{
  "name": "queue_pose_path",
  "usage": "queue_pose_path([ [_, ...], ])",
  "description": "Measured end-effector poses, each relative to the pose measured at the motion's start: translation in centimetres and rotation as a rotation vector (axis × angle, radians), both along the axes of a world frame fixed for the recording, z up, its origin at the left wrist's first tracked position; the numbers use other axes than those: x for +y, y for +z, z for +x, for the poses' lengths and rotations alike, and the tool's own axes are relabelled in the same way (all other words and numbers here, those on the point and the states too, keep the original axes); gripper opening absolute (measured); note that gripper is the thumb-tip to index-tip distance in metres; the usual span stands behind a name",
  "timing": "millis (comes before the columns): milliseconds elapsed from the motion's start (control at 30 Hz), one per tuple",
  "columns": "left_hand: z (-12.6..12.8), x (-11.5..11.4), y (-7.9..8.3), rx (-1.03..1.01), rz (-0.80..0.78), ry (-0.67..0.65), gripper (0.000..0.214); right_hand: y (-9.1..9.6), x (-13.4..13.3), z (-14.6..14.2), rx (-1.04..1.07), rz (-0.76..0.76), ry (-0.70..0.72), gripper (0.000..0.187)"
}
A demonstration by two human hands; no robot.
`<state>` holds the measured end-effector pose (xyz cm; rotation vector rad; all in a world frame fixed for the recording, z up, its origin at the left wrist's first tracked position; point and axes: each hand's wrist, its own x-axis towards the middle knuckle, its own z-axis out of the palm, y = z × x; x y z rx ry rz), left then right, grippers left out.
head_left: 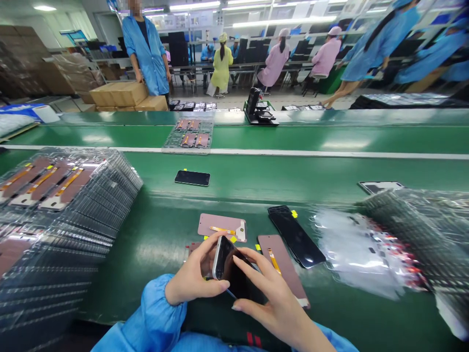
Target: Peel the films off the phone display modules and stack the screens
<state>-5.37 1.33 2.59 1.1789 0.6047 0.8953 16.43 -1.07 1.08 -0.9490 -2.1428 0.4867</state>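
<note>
A: Starting wide. A green conveyor belt point(256, 181) is running across the view. A leaning stack of clear trays point(54, 220) is sitting at the left, another tray stack point(421, 230) at the right, with a heap of clear film point(351, 254) spreading in front of it.

B: Noted. And on the bench itself?

A: A dark screen panel point(296, 236) is lying face up right of centre. A pink panel point(222, 227) is resting back side up just beyond the hands, and a second pink panel point(280, 264) is lying beside the right hand. A lone black phone screen point(192, 178) is sitting farther out on the belt.

B: The hands?

A: The left hand point(192, 278) is gripping a dark phone screen point(230, 271), fingers wrapping its left edge, holding it tilted up off the bench. The right hand point(271, 293) is lying spread, fingertips pressing on the glass face, not clenching. The screen is sitting between both hands, close to the person's body.
</note>
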Motion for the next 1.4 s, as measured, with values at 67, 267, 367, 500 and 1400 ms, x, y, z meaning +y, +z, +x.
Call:
queue_pose_path([
  [67, -0.1, -0.1, 0.2, -0.002, 0.018, -0.001, 0.083, 0.2, -0.1, 0.0, -0.004, 0.018, 0.002, 0.060],
  [267, -0.4, -0.5, 0.8, -0.006, 0.061, -0.042, 0.086, 0.9, -0.5, -0.1, -0.061, 0.121, -0.003, 0.056],
  [367, -0.7, -0.6, 0.9, -0.011, 0.085, -0.068, 0.088, 1.2, -0.8, -0.1, -0.085, 0.141, -0.002, 0.053],
  [500, -1.0, -0.6, 0.8, -0.006, 0.105, -0.080, 0.091, 1.5, -0.9, -0.1, -0.097, 0.141, 0.006, 0.052],
  [1400, 0.5, 0.5, 0.8, -0.149, -0.481, 0.207, 0.045, 1.7, -0.3, -0.9, 0.173, -0.101, -0.196, 0.063],
])
